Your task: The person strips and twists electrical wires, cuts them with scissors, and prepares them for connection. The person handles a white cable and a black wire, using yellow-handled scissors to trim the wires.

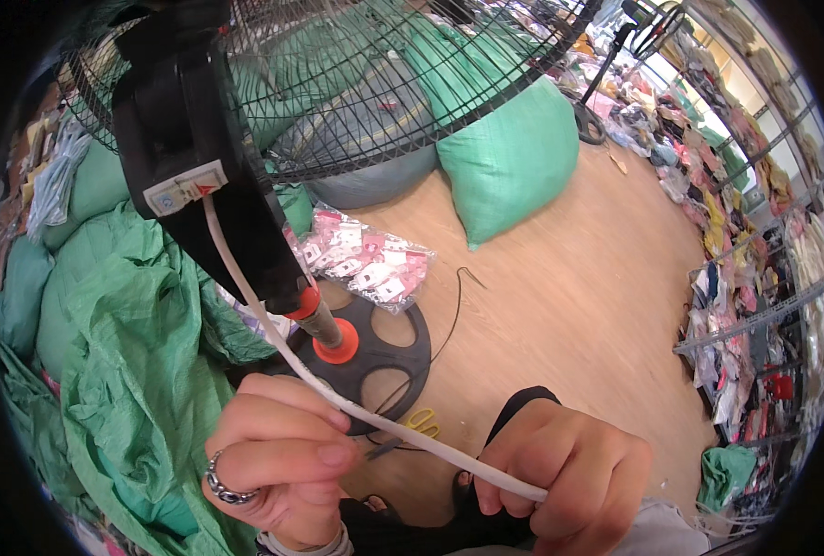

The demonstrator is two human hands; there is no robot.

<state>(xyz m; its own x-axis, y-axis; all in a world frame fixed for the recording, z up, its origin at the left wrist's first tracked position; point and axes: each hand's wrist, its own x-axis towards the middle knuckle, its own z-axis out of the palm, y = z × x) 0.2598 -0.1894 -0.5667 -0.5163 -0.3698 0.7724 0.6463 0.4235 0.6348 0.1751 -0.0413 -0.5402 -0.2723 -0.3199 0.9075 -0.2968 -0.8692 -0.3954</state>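
Note:
A white cable (402,432) comes out of the black motor housing (189,139) of a standing fan and runs down across the view. My right hand (574,468) is closed around the cable near its lower end; the tip is hidden in the fingers. My left hand (282,454), with a ring on one finger, is closed in a pinch farther up, with the cable passing at its fingertips. Above my hands spreads the fan's black wire guard (384,102). Below, its pole (324,324) meets a round black base (402,347) with an orange collar.
Yellow-handled scissors (423,423) and a thin black cord (456,315) show near the base. A clear bag of pink and white packets (375,259) lies behind. Green sacks (514,157) stand around, a crumpled one (143,343) at left. Packed racks (754,324) line the right.

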